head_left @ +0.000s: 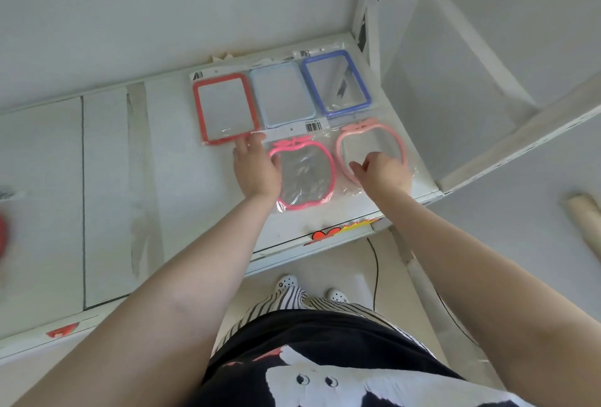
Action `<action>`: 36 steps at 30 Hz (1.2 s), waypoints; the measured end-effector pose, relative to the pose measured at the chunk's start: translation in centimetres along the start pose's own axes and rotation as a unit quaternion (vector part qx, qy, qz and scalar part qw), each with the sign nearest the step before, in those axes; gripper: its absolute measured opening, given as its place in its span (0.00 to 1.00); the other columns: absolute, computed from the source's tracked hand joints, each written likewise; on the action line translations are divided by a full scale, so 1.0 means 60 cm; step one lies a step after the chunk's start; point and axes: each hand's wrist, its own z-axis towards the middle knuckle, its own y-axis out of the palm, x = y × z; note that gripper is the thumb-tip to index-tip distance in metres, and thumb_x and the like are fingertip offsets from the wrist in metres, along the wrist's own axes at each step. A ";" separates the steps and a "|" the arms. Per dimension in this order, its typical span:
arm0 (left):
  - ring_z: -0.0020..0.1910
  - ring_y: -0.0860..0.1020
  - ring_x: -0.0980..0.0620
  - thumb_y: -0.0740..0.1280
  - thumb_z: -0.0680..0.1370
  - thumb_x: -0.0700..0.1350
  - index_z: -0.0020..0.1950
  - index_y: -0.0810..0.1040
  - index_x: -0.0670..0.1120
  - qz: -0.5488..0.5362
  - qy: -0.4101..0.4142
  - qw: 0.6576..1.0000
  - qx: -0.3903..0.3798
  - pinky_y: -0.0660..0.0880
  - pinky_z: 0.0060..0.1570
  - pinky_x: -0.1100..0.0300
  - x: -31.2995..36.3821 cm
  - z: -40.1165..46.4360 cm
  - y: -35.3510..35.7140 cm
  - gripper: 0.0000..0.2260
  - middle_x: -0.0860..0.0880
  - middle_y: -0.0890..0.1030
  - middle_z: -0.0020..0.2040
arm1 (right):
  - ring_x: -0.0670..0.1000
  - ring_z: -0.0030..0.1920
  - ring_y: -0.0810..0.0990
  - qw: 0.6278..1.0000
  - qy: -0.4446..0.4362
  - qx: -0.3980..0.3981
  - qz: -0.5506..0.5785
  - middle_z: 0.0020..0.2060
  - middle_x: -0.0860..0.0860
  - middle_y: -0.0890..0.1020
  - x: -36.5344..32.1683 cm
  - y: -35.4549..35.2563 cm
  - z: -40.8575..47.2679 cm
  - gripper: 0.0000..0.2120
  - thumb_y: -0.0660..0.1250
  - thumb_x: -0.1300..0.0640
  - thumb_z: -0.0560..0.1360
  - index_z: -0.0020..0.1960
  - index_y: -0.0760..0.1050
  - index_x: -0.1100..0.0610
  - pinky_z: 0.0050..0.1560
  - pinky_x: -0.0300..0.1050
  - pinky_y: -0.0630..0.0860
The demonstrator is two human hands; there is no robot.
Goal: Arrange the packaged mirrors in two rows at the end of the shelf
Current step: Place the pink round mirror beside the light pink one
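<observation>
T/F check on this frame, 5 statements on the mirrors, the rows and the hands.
1. Five packaged mirrors lie on the shelf. True.
2. The back row holds three rectangular frames: red mirror, pale blue mirror, dark blue mirror. True.
3. The front row holds three apple-shaped mirrors. False: only two, the bright pink mirror and the pale pink mirror.
4. The left hand lifts the red mirror off the shelf. False: it lies flat, fingers by its near corner.
5. The right hand is over the pale pink mirror. True.
</observation>
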 end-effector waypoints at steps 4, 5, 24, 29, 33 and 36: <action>0.77 0.56 0.42 0.68 0.72 0.57 0.74 0.62 0.57 0.099 0.131 0.974 -0.156 0.54 0.74 0.46 0.043 -0.045 0.036 0.32 0.46 0.57 0.77 | 0.58 0.59 0.72 0.995 -0.050 0.055 0.064 0.58 0.54 0.76 0.048 0.006 0.029 0.14 0.65 0.49 0.74 0.58 0.76 0.52 0.54 0.48 0.71; 0.78 0.49 0.40 0.67 0.72 0.61 0.76 0.57 0.59 0.128 0.118 0.964 -0.199 0.48 0.74 0.42 0.048 -0.054 0.047 0.35 0.46 0.49 0.79 | 0.58 0.65 0.68 0.996 -0.071 0.040 0.047 0.63 0.55 0.73 0.058 0.008 0.033 0.19 0.67 0.48 0.73 0.63 0.74 0.49 0.62 0.50 0.68; 0.76 0.37 0.34 0.62 0.75 0.64 0.77 0.45 0.61 0.182 0.063 0.953 -0.234 0.39 0.70 0.31 0.087 -0.074 0.094 0.37 0.46 0.31 0.78 | 0.59 0.78 0.42 0.994 -0.095 -0.034 -0.030 0.78 0.56 0.48 0.097 0.020 0.048 0.33 0.60 0.38 0.76 0.76 0.52 0.42 0.76 0.57 0.47; 0.77 0.37 0.36 0.63 0.75 0.63 0.77 0.48 0.61 0.159 0.054 0.959 -0.227 0.39 0.70 0.32 0.088 -0.076 0.087 0.36 0.45 0.33 0.78 | 0.59 0.78 0.44 0.995 -0.095 -0.024 -0.009 0.78 0.56 0.51 0.097 0.016 0.048 0.32 0.62 0.39 0.75 0.76 0.55 0.43 0.76 0.57 0.47; 0.78 0.44 0.39 0.62 0.76 0.60 0.76 0.56 0.58 0.141 0.058 0.973 -0.173 0.44 0.73 0.37 0.086 -0.079 0.083 0.30 0.45 0.44 0.80 | 0.58 0.77 0.52 0.994 -0.108 0.018 0.012 0.76 0.56 0.59 0.092 0.008 0.040 0.29 0.63 0.42 0.75 0.74 0.62 0.47 0.76 0.54 0.53; 0.74 0.60 0.41 0.63 0.76 0.54 0.73 0.65 0.51 0.122 0.059 0.984 -0.111 0.56 0.72 0.46 0.091 -0.088 0.069 0.25 0.45 0.65 0.74 | 0.57 0.72 0.63 0.987 -0.145 0.054 0.037 0.70 0.54 0.70 0.079 0.002 0.031 0.23 0.63 0.47 0.76 0.70 0.69 0.51 0.71 0.52 0.60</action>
